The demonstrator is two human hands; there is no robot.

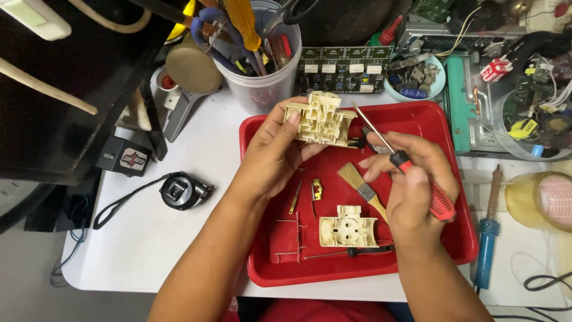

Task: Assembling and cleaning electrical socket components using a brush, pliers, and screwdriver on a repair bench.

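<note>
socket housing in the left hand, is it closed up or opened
Opened: the cream housing in the left hand shows bare inner ribs, and its faceplate half lies apart in the red tray.

Tray [459,238] sits on bench [149,238], centre. Left hand [271,155] holds socket housing [320,122] above tray's far edge; right hand [411,179] holds screwdriver [417,179] just right of it, tip near the housing. In tray: brush [360,188] between the hands, socket faceplate [348,226] nearer the person, metal strips [295,226] to its left. Tool cup [262,71] stands behind tray, circuit board [342,68] to its right. Tape measure [182,191] lies left of tray. Soldering iron [490,229] lies right of tray, tape roll [545,200] farther right.
</note>
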